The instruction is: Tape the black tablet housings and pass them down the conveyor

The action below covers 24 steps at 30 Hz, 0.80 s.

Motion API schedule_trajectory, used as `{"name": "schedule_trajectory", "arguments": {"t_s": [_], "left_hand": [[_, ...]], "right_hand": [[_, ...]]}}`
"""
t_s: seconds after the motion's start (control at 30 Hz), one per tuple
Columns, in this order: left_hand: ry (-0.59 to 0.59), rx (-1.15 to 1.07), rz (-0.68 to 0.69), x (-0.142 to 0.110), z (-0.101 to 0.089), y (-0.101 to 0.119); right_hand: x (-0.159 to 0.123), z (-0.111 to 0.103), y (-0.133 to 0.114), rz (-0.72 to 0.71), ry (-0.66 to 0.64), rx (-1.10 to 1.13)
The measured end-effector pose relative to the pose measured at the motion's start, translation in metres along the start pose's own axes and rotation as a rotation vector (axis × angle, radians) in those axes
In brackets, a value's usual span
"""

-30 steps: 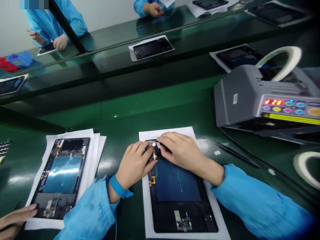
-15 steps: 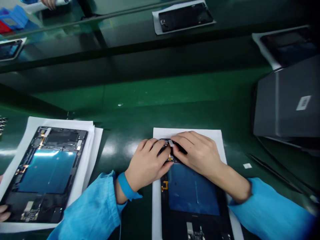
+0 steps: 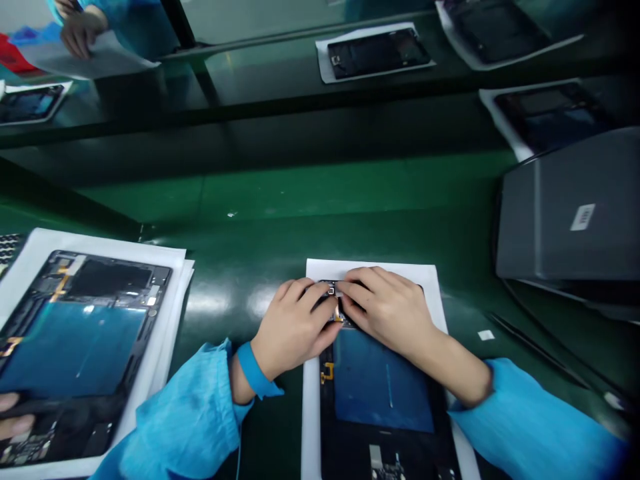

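Note:
An opened tablet chassis [image 3: 380, 393] with a blue panel lies on a white sheet [image 3: 313, 373] in front of me. My left hand [image 3: 293, 327] and my right hand [image 3: 390, 307] meet at its top edge, fingertips pressed together over small parts and a bit of white tape [image 3: 336, 289]. Both hands are curled, fingers bent down onto the chassis. What lies under the fingertips is mostly hidden. A blue wrist strap [image 3: 253, 370] circles my left wrist.
A second open tablet [image 3: 75, 340] on stacked paper lies at the left, with another person's fingers [image 3: 15, 420] at its near corner. A grey machine [image 3: 570, 213] stands at right. More tablets on sheets [image 3: 377, 52] lie on the far belt, near another worker's hand [image 3: 77, 30].
The view dropped and swung left, so the grey machine's display and tape roll left the picture. My hands stayed at the tablet's top edge, fingertips drawing closer over the white tape.

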<state>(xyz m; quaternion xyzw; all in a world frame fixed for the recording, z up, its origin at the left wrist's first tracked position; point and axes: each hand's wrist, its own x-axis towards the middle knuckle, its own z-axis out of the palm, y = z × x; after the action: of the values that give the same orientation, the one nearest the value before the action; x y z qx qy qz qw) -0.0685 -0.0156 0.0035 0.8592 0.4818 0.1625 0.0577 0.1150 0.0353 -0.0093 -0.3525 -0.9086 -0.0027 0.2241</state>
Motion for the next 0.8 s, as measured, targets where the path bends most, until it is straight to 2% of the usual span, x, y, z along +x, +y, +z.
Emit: {"name": "schedule_trajectory", "arguments": {"t_s": [0.23,0.37,0.47,0.57,0.67,0.73,0.8], "left_hand": [[0.006,-0.043,-0.035,0.001,-0.001,-0.003],[0.018,0.0,0.01,0.006,-0.003,-0.007],[0.013,0.057,0.073,0.01,-0.003,-0.012],[0.026,0.087,0.102,0.013,-0.002,-0.014],[0.039,0.093,0.113,0.014,-0.002,-0.013],[0.049,0.089,0.109,0.015,-0.003,-0.012],[0.058,0.086,0.099,0.016,-0.003,-0.01]], "right_hand": [[0.01,-0.008,-0.014,-0.012,-0.222,-0.103],[0.008,-0.02,-0.02,-0.063,-0.205,-0.113],[-0.016,-0.041,-0.012,-0.111,-0.116,-0.095],[-0.06,-0.07,0.011,-0.029,0.111,-0.14],[-0.104,-0.095,0.056,0.139,0.351,-0.264],[-0.124,-0.103,0.088,0.233,0.412,-0.415],[-0.135,-0.104,0.112,0.283,0.406,-0.521]]}}
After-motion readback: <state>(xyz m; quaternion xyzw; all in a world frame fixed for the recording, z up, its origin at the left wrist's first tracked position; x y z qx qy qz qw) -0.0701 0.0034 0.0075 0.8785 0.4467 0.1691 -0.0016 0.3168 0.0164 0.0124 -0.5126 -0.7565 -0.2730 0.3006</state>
